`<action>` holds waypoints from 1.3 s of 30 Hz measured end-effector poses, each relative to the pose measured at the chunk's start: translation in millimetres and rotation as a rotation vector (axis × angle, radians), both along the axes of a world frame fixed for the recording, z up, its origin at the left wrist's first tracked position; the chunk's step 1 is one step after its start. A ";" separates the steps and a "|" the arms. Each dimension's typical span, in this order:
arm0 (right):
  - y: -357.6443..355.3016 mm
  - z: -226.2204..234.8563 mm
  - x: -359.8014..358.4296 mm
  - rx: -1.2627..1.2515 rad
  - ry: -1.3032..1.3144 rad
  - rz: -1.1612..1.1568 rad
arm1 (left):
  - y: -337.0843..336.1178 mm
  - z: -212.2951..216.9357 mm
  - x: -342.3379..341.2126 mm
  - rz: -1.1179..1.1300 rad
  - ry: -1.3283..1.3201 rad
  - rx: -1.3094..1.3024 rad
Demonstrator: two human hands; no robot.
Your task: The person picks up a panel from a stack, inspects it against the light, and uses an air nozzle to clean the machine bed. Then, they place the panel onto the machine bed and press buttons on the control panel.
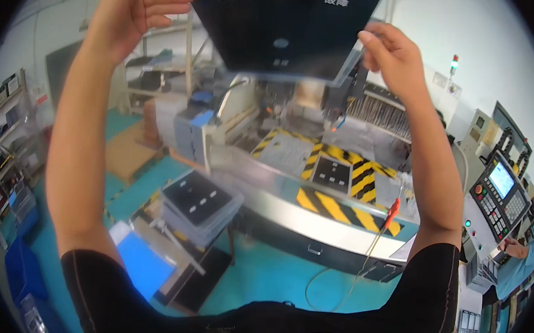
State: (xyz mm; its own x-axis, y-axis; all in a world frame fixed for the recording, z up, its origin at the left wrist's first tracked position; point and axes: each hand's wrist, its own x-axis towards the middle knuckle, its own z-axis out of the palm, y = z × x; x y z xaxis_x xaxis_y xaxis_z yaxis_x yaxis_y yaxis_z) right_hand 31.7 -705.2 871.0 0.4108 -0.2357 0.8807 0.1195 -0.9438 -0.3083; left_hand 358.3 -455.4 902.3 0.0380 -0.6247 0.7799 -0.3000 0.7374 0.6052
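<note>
Dark panel (277,25) at the frame's top centre.
Left hand (132,18), fingers loosely extended, meets its left edge, grip unclear; right hand (395,58) pinches its right edge; cropping hides its long axis.

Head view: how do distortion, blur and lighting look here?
Head view: black vignette rings the picture; the bench front appears bowed; the panel stack looks slightly soft; the control screen glows pale; the upper edge crops the dark panel.

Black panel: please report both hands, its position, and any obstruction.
Right hand holds black panel at its right edge; left hand at left edge, grip unclear. Panel raised, hiding part of machine behind.
</note>
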 end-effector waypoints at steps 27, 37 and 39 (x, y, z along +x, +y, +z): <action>30.1 37.9 71.5 0.078 -0.203 0.513 | 9.9 -90.6 32.2 0.368 0.115 -0.195; 6.5 -26.5 -39.8 0.051 -0.155 0.543 | -154.5 -135.7 -30.0 -0.148 0.223 -0.079; 22.2 -42.2 -73.1 0.013 -0.126 0.264 | -185.2 -148.7 -61.9 -0.252 0.240 -0.057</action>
State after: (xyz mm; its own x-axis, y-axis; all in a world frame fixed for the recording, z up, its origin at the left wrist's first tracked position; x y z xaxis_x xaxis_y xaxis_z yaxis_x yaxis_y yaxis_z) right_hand -41.3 -683.0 828.8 0.3473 -0.1464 0.9263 0.3986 -0.8711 -0.2871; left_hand 296.4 -640.6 753.6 0.0746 -0.5933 0.8015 0.0414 0.8049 0.5920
